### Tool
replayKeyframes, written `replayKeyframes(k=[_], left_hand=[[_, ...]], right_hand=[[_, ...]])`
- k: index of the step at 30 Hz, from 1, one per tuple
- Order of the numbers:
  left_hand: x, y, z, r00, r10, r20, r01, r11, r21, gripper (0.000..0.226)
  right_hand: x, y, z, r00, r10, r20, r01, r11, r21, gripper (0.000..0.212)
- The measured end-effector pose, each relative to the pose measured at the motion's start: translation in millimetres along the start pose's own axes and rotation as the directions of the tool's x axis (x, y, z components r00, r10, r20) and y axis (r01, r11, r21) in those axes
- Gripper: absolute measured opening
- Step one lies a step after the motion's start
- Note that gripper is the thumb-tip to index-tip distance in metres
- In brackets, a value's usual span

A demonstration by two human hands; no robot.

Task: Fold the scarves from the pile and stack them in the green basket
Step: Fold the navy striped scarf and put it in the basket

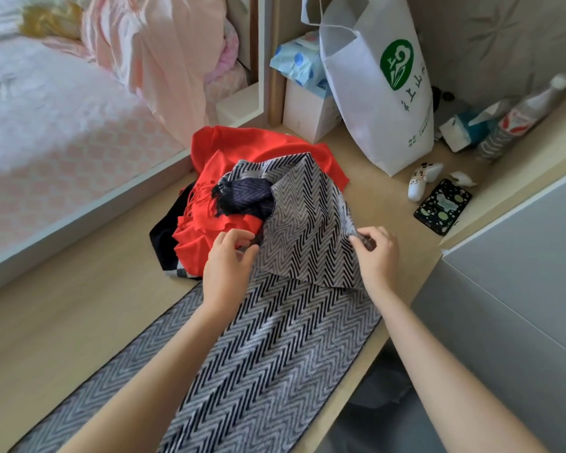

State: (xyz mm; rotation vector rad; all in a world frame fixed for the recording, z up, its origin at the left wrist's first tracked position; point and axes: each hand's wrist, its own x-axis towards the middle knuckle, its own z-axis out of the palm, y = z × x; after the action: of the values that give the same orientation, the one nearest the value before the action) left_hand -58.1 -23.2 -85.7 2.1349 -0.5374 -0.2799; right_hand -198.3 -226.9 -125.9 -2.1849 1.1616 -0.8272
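**Both hands gripping chevron scarf at the pile**

Hidden/cut off: the chevron scarf (275, 338) is running off the near edge of the frame, so its near end is not showing. Its far end is disappearing into the pile, with a dark fringed bit bunched up in the middle; hard to tell how it is folded there. A dark scarf (164, 233) is lying mostly buried under the red scarf (258, 148), with only its left part peeking out. Small white items by the phone (443, 206) are too blurry to identify.

Hands: the left hand (226, 259) is curling its fingers and thumb onto the left edge of the chevron scarf's raised part, right where it is meeting the red scarf. The right hand (376, 253) is pinching the right edge of the same part between thumb and fingertips. The hands are staying apart, one on each side of the scarf's width, both clamped on fabric.

Task things: the chevron scarf is lying flat along the counter (62, 322) from near to far, then rising over the pile. The pile is sitting at the middle of the counter, near the bed (46, 125) on the left. A white bag (379, 93) and a bottle (520, 119) are standing far right.
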Motion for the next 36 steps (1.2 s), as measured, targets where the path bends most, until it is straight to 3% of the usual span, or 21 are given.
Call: replayKeyframes(k=[2,4,7,9,13,18,22,24,26,28,31,34,36], left_hand=[[-4,0,-7,0.998,-0.060,-0.011,0.058,0.989,-0.134,0.010],[-9,1,-12,0.992,-0.128,0.020,0.128,0.948,-0.292,0.009],[-16,-3,-12,0.975,-0.194,0.105,0.219,0.897,-0.383,0.010],[-20,-9,-9,0.966,-0.212,0.147,0.251,0.906,-0.341,0.022],[-22,-7,-3,0.958,-0.239,0.160,0.270,0.939,-0.213,0.057],[-22,-12,-2,0.962,-0.258,0.093,0.273,0.930,-0.246,0.019],[-33,-26,-9,0.953,-0.275,0.130,0.302,0.908,-0.291,0.007],[-41,-31,-13,0.946,-0.280,0.165,0.319,0.896,-0.309,0.006],[-51,-35,-16,0.934,-0.289,0.210,0.344,0.885,-0.313,0.001],[-63,-39,-19,0.924,-0.294,0.243,0.360,0.883,-0.300,0.009],[-78,-47,-26,0.891,-0.335,0.306,0.423,0.856,-0.297,0.009],[-98,-56,-42,0.853,-0.413,0.319,0.512,0.781,-0.357,0.007],[-112,-64,-63,0.841,-0.476,0.256,0.539,0.701,-0.467,0.015]], right_hand=[[-28,-25,-15,0.958,-0.286,-0.018,0.286,0.958,-0.022,0.003],[-65,-37,-21,0.881,-0.468,0.075,0.471,0.881,-0.047,0.007],[-122,-34,-19,0.787,-0.561,0.257,0.595,0.801,-0.071,0.021],[-150,-26,-13,0.771,-0.500,0.393,0.571,0.816,-0.083,0.028],[-165,-19,-14,0.801,-0.283,0.528,0.319,0.948,0.025,0.016],[-135,-32,-16,0.891,0.029,0.454,-0.122,0.977,0.176,0.020],[-98,-52,4,0.828,0.319,0.462,-0.502,0.788,0.356,0.037],[-81,-67,18,0.770,0.388,0.507,-0.621,0.637,0.456,0.042],[-68,-86,30,0.741,0.376,0.556,-0.661,0.554,0.506,0.040],[-63,-106,38,0.778,0.314,0.544,-0.613,0.570,0.547,0.024],[-71,-126,46,0.885,0.233,0.402,-0.431,0.735,0.524,0.011],[-102,-135,39,0.955,-0.120,0.271,0.002,0.917,0.399,0.010],[-132,-138,30,0.892,-0.364,0.270,0.272,0.906,0.324,0.008]])
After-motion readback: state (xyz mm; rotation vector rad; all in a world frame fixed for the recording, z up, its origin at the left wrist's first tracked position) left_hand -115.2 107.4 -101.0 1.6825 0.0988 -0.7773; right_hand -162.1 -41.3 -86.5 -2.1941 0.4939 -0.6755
